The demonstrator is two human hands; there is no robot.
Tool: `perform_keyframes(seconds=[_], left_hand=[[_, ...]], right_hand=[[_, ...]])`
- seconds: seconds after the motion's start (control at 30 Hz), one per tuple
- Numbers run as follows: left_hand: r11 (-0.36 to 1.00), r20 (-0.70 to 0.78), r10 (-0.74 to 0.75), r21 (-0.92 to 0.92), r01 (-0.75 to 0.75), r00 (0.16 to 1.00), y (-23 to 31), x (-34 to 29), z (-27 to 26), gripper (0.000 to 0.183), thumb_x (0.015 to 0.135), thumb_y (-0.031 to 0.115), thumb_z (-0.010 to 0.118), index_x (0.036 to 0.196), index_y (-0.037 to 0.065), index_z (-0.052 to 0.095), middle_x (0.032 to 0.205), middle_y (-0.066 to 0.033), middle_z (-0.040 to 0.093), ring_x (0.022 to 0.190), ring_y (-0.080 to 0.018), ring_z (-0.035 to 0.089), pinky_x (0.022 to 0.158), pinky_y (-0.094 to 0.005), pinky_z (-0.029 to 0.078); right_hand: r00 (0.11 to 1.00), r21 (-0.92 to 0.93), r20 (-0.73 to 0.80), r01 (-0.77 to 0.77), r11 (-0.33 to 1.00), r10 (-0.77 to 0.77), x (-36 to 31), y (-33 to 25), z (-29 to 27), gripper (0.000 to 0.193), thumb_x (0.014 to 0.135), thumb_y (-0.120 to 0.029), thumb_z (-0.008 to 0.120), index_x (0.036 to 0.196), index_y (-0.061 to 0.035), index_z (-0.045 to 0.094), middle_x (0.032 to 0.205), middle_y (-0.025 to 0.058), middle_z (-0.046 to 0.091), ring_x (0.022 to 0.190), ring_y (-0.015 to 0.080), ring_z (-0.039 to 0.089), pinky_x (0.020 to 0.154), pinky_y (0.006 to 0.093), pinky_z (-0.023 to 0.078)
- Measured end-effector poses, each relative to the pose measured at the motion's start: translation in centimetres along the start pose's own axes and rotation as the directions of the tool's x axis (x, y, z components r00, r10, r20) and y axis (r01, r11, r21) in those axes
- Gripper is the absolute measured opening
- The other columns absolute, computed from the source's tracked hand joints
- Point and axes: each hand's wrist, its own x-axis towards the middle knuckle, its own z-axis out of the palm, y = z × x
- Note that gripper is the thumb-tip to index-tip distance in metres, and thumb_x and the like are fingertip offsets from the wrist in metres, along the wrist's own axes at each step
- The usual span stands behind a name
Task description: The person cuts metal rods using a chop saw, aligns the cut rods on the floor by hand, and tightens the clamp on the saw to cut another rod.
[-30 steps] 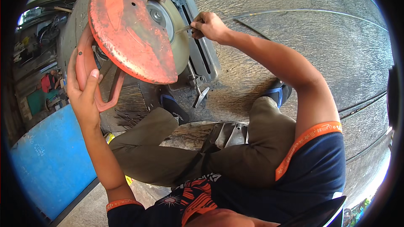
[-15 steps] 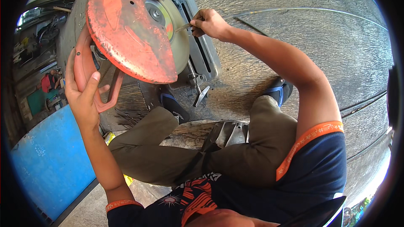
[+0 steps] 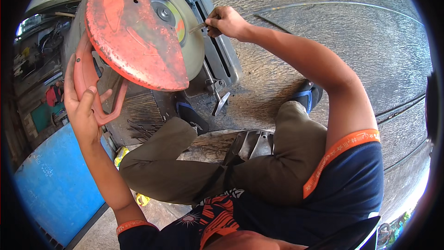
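Note:
A chop saw with a worn red blade guard [image 3: 138, 41] stands at the upper left. Its grey cutting disc [image 3: 195, 48] shows past the guard's right side. My left hand [image 3: 85, 113] is closed round the red loop handle [image 3: 82, 71], with the thumb on the near side. Between the thumb and fingers of my right hand [image 3: 226, 22] is a thin, short metal strip [image 3: 199, 28]. The strip's far end points at the disc's flat face; whether it touches is hard to tell. The saw's dark base [image 3: 231, 67] lies below my right hand.
A vise screw with a flat metal handle [image 3: 221, 104] sticks out of the base toward me. Thin rods [image 3: 138, 132] lie left of my foot. A blue panel [image 3: 60, 180] stands at the lower left. A long thin bar [image 3: 333, 3] crosses the floor beyond my right arm.
The saw's guard, disc and handle have shifted a little to the left, my left hand with them. My right hand has moved slightly up and left, still pinching the strip.

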Motion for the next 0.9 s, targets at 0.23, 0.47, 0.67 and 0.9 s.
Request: perform_keyframes(seconds=[0.23, 0.47, 0.67, 0.9], left_hand=[[0.999, 0.023, -0.005, 0.047, 0.004, 1.000, 1.1, 1.6, -1.2, 0.071, 0.080, 0.009, 0.053, 0.148, 0.008, 0.032, 0.145, -0.0114, 0.040, 0.115, -0.0223, 0.054, 0.078, -0.0314, 0.054], [0.998, 0.072, -0.029, 0.051, 0.025, 0.997, 1.7, 3.2, -2.2, 0.068, 0.079, 0.008, 0.050, 0.145, 0.006, 0.035, 0.140, -0.0139, 0.043, 0.116, -0.0209, 0.052, 0.080, -0.0334, 0.054], [0.998, 0.078, -0.012, 0.058, 0.007, 0.997, 1.6, 3.6, -2.6, 0.068, 0.079, 0.008, 0.050, 0.145, 0.006, 0.037, 0.138, -0.0150, 0.045, 0.113, -0.0217, 0.054, 0.078, -0.0323, 0.056], [0.999, 0.082, -0.008, 0.042, 0.005, 0.997, 1.4, 3.9, -2.6, 0.067, 0.079, 0.007, 0.050, 0.144, 0.006, 0.037, 0.138, -0.0155, 0.045, 0.113, -0.0220, 0.054, 0.077, -0.0312, 0.056]], right_hand=[[0.998, -0.011, -0.001, 0.060, 0.998, -0.060, 0.7, 0.4, 0.1, 0.019, 0.091, -0.009, 0.060, 0.095, 0.0095, 0.061, 0.081, 0.0163, 0.069, 0.068, 0.0198, 0.071, 0.064, 0.0304, 0.060], [0.996, -0.034, 0.002, 0.091, 0.995, -0.091, 1.0, 0.3, 0.1, 0.018, 0.091, -0.010, 0.061, 0.095, 0.0082, 0.061, 0.080, 0.0154, 0.069, 0.068, 0.0189, 0.070, 0.064, 0.0299, 0.059], [0.997, -0.047, 0.017, 0.076, 0.996, -0.075, 0.8, 0.1, 0.2, 0.019, 0.093, -0.011, 0.059, 0.096, 0.0077, 0.059, 0.080, 0.0130, 0.068, 0.070, 0.0185, 0.070, 0.065, 0.0295, 0.059], [0.999, -0.058, 0.028, 0.043, 0.997, -0.042, 0.3, -0.5, 0.0, 0.020, 0.095, -0.013, 0.058, 0.098, 0.0076, 0.058, 0.082, 0.0117, 0.067, 0.072, 0.0182, 0.069, 0.067, 0.0289, 0.059]])
